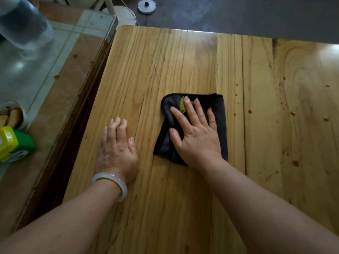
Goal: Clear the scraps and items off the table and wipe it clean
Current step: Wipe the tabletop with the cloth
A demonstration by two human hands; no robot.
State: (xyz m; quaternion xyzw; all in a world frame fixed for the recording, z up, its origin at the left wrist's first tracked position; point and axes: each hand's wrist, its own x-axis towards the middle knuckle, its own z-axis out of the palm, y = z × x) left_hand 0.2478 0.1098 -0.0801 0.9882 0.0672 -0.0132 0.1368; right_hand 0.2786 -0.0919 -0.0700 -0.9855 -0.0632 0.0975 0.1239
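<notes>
Flat on the desk (165,61) lies the left hand (117,149), fingers (117,123) straight — the right hand (196,136), fingers spread, presses a black cloth (216,105) mid-desk; orange drops (250,111) dot the right side.

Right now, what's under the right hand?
The right hand presses a dark cloth flat on the table; a yellow-green scrap peeks out between the fingers. Anything beneath the cloth is hidden.
</notes>
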